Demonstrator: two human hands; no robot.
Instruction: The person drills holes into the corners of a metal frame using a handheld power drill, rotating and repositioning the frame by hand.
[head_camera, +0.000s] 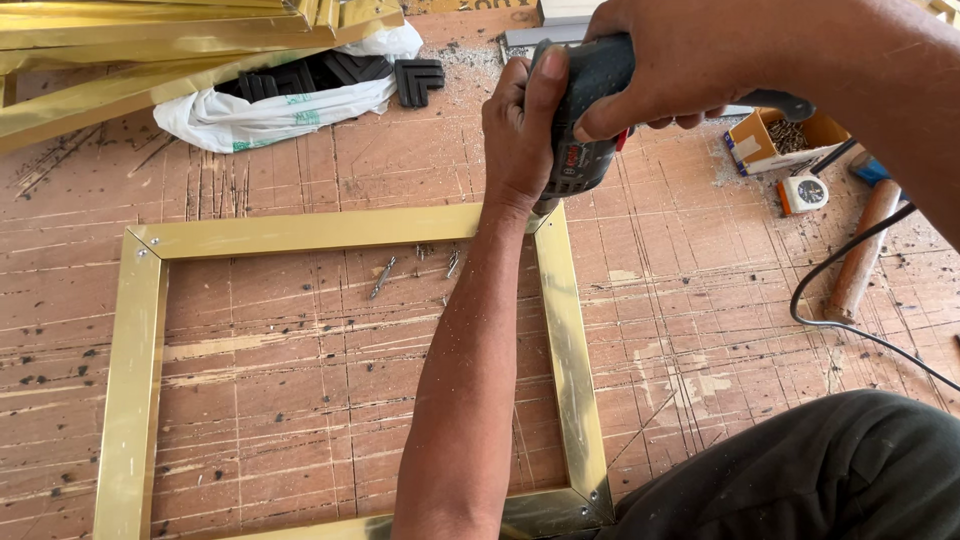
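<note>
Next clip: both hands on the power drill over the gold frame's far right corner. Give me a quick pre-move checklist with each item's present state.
1. Both hands on the power drill: left hand steadies its front, right hand grips the body. Ok.
2. Drill over the far right corner of the gold frame: ok.
3. Bit seated on the corner: cannot tell, the left hand hides it.
4. Black cord off the frame: ok, it trails to the right.
5. Loose screws inside the frame, away from the corner: ok.
6. Hammer off the frame: ok.
</note>
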